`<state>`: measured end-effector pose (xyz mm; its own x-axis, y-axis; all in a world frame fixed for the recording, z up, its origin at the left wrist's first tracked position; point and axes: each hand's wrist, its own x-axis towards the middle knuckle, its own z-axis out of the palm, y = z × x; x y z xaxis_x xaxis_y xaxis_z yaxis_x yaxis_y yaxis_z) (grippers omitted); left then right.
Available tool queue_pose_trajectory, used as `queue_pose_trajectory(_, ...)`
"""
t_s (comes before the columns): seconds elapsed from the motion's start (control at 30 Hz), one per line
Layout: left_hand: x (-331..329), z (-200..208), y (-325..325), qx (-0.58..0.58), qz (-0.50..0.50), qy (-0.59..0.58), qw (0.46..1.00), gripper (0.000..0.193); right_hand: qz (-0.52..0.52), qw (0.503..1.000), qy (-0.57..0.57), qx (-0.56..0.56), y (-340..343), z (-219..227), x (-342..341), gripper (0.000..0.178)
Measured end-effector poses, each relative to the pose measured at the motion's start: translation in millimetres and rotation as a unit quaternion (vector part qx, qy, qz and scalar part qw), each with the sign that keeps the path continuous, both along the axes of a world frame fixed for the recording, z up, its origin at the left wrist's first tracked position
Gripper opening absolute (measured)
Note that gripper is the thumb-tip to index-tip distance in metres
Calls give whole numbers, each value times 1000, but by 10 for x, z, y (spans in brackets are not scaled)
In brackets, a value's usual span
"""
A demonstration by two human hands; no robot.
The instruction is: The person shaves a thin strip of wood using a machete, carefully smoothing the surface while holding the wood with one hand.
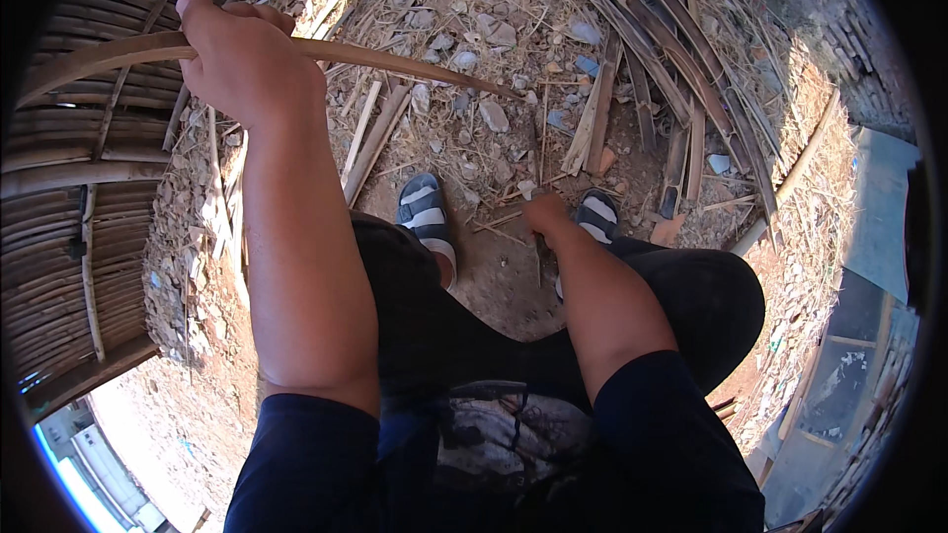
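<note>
The left hand (242,54) is raised toward the upper left, fingers curled tight around a long, thin bamboo strip (395,61). The strip runs through the fist: on one side it curves away to the left edge of the view over a stack of bamboo slats (59,138), on the other it slants down to the right and ends in a point above the stony ground (494,281). The left forearm runs straight down from the fist to a dark blue sleeve at the lower edge.

The right hand (543,212) is lowered between the knees, near the middle of the view. It points down toward the ground with its back to the camera; its fingers seem drawn together around something thin that pokes out below it, but what it is, and how firmly it is pinched, cannot be told.

Just beside that hand are two feet in grey-and-white striped sandals, the left sandal (427,217) and the right sandal (597,217), both flat on reddish bare earth. Dark trousers cover the bent legs.

Beyond the feet the ground is littered with pale stones, dry straw and splinters. Toward the upper right lies a loose heap of split bamboo pieces (671,59), fanned out and overlapping. A long pole (800,168) lies slantwise at the heap's right edge.
</note>
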<state>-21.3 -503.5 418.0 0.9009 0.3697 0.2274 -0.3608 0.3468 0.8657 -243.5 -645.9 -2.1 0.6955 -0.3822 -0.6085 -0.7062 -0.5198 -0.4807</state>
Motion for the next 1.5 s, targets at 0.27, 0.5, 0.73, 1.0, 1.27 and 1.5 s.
queue_pose_trajectory(0.27, -52, 31, 29, 27, -6, 11, 1000, 37, -227, 964, -135, -14, 324, 920, 357, 49)
queue_pose_trajectory(0.5, -62, 95, 111, -85, -73, -18, 994, 64, -237, 918, -300, 101, 380, 1603, 664, 46)
queue_pose_trajectory(0.73, 12, 152, 156, 12, -83, -28, 996, 70, -296, 911, -286, 30, 426, 1115, 498, 43)
queue_pose_trajectory(1.0, 190, 151, 319, 42, -85, -60, 994, 65, -212, 919, -327, 62, 426, 1725, 575, 37)
queue_pose_trajectory(1.27, 156, 78, 220, 6, -56, -50, 997, 64, -93, 941, -323, 34, 614, 1714, 635, 38)
queue_pose_trajectory(1.5, 220, 62, 291, -9, 18, 27, 999, 65, -37, 969, -243, 10, 536, 1692, 652, 40)
